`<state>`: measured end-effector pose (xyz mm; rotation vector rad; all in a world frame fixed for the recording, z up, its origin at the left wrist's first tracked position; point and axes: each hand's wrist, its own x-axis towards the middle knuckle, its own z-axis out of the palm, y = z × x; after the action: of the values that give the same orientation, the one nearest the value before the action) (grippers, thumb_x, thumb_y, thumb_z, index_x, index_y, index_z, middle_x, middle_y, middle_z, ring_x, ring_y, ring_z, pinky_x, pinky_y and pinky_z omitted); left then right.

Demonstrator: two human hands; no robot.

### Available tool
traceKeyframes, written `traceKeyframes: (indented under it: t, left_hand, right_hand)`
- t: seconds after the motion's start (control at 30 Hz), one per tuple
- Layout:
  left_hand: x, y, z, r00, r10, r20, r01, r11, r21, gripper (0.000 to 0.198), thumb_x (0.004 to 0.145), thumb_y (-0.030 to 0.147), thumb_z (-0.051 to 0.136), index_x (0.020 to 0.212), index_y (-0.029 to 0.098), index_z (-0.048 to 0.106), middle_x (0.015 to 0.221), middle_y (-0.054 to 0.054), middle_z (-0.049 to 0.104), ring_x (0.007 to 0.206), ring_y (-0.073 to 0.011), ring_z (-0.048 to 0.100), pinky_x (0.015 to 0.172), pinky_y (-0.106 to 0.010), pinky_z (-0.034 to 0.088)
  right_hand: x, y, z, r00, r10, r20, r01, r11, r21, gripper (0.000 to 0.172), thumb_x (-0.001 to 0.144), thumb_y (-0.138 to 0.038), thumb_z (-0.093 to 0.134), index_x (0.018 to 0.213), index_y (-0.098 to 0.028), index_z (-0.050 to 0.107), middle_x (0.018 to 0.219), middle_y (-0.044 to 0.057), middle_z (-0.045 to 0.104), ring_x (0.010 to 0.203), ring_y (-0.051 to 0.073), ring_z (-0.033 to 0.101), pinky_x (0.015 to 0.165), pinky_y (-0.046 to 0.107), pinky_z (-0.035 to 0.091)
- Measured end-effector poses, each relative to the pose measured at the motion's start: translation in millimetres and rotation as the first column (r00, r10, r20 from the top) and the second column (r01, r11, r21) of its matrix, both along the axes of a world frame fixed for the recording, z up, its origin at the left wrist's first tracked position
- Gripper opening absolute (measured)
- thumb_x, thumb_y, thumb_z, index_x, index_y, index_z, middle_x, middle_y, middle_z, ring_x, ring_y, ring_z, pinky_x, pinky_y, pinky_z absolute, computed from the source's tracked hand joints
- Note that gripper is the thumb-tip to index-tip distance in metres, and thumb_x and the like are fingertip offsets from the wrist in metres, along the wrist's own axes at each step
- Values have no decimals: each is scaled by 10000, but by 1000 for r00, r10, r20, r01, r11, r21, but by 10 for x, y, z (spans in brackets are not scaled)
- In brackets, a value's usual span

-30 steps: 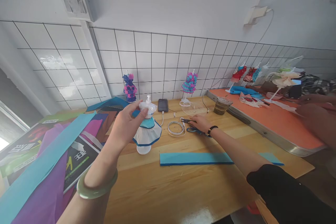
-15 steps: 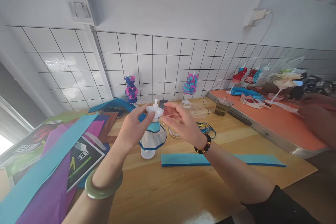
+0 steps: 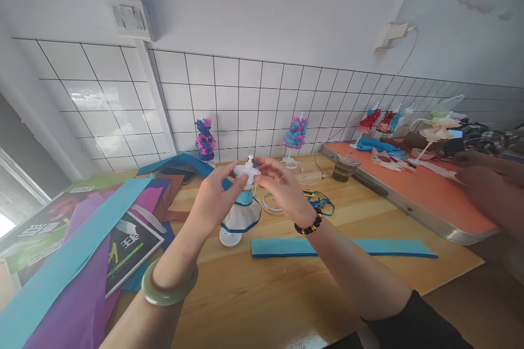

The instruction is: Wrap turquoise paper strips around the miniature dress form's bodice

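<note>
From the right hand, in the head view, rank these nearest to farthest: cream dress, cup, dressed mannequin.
From the right hand:
1. Dressed mannequin: at its fingertips, on the left.
2. Cup: to the right.
3. Cream dress: far right, above the orange board.

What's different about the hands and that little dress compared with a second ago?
The right hand has left the spot beside the coiled white cable and moved left to the miniature dressed mannequin, its fingers now at the white bodice. The mannequin leans further right in the picture. The left hand stays on the bodice; the light-blue strip and plastic cup are where they were.
</note>
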<state>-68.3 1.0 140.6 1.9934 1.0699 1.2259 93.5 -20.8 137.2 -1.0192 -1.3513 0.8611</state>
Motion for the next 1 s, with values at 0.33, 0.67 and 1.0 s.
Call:
traceKeyframes:
  t: [0.33, 0.67, 1.0]
  left_hand:
    - [-70, 137, -49, 991, 55, 119, -45, 996, -83, 323, 805, 401, 556, 1023, 191, 668, 960, -49, 718, 938, -234, 647, 849, -345, 469]
    - [-163, 209, -22, 976, 168, 142, -143, 975, -172, 720, 712, 381, 656, 1335, 108, 420, 905, -82, 706, 919, -238, 646, 870, -406, 468]
    - [-174, 224, -20, 989, -7, 149, 30, 988, -154, 334, 759, 365, 579, 1024, 163, 596, 909, -66, 677, 896, -235, 625, 808, -376, 477]
  right_hand:
    - [185, -58, -201, 997, -43, 65, 49, 995, -87, 397, 815, -396, 594, 1169, -226, 529, 1109, 61, 648, 1004, 186, 625, 869, 375, 497]
    - [607, -293, -1109, 713, 142, 687, 41, 969, -242, 245, 768, -193, 589, 1003, -141, 636, 1002, 122, 676, 907, 221, 617, 803, 374, 481]
    - [675, -285, -1202, 624, 308, 718, -30, 928, -372, 84, 721, -188, 613, 774, -156, 670, 658, 1, 619, 598, 132, 535, 559, 239, 399]
